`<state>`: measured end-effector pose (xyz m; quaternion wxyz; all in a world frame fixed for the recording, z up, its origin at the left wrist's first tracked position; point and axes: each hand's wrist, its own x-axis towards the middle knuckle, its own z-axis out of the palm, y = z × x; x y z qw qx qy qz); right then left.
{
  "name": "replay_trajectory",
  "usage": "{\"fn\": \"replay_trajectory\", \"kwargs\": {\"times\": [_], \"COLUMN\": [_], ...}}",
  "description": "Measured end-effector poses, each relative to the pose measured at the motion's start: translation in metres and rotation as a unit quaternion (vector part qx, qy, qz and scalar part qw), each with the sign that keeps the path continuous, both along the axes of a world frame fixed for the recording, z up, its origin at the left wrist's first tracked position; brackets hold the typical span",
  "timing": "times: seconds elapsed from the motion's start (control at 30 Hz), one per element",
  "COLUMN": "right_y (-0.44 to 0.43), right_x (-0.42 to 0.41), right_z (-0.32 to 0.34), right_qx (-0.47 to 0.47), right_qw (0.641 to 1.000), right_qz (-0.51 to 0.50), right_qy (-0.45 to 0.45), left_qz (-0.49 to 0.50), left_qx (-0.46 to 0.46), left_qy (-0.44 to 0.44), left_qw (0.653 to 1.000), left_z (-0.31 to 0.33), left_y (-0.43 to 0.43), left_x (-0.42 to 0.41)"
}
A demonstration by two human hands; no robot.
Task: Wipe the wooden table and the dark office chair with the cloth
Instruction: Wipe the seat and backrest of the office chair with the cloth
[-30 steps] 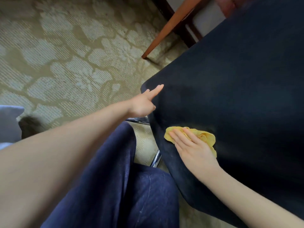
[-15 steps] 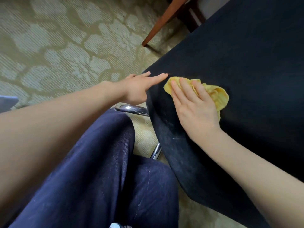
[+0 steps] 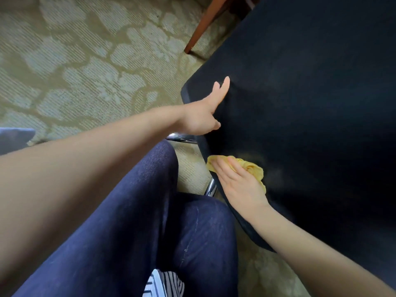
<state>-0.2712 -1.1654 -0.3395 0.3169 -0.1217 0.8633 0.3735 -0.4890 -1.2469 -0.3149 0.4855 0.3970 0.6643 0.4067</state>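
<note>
The dark office chair's fabric seat point(image 3: 304, 108) fills the right of the view. A crumpled yellow cloth point(image 3: 254, 169) lies on the seat near its left edge. My right hand point(image 3: 239, 185) lies flat on the cloth with straight fingers, pressing it to the fabric. My left hand point(image 3: 205, 113) rests on the seat's upper left corner, two fingers stretched out along the fabric. The wooden table shows only as a slanted leg point(image 3: 205, 24) at the top.
Patterned beige carpet point(image 3: 85, 61) covers the floor on the left. My knees in dark blue trousers point(image 3: 132, 221) are just left of the seat. A chrome chair tube point(image 3: 211, 187) shows under the seat edge.
My right hand has slid the cloth back down the seat's left edge, away from my left hand. My left hand has kept its place on the corner, its fingers now pointing upward.
</note>
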Motion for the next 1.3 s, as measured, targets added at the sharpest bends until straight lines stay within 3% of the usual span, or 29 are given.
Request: {"fn": "replay_trajectory", "kwargs": {"times": [0.13, 0.37, 0.5, 0.67, 0.73, 0.87, 1.13, 1.3], "right_y": [-0.002, -0.009, -0.013, -0.012, -0.010, -0.013, -0.012, -0.012], "right_x": [0.050, 0.057, 0.020, -0.011, -0.012, -0.009, 0.017, 0.055], "right_z": [0.034, 0.108, 0.127, 0.104, 0.089, 0.052, 0.006, 0.008], "right_qx": [-0.019, 0.005, 0.057, 0.172, 0.175, 0.123, 0.022, -0.053], "right_qw": [0.999, 0.963, 0.940, 0.952, 0.952, 0.965, 0.986, 0.992], "right_qz": [-0.032, -0.025, -0.018, 0.027, 0.035, 0.025, -0.019, -0.108], "right_qy": [0.013, 0.267, 0.335, 0.252, 0.247, 0.229, 0.166, 0.048], "left_qz": [0.022, 0.087, 0.074, 0.019, 0.014, 0.027, 0.038, 0.003], "left_qx": [-0.022, -0.026, 0.001, 0.002, 0.006, 0.011, -0.015, -0.068], "left_qy": [0.040, 0.076, 0.075, 0.047, 0.026, -0.008, 0.041, 0.049], "left_qw": [0.999, 0.993, 0.994, 0.999, 1.000, 1.000, 0.998, 0.996], "left_z": [0.010, 0.019, 0.010, -0.013, -0.019, -0.027, -0.034, -0.030], "left_y": [0.001, -0.003, -0.011, -0.020, -0.020, -0.010, -0.003, 0.001], "left_x": [0.007, 0.019, 0.033, 0.056, 0.061, 0.066, 0.076, 0.068]}}
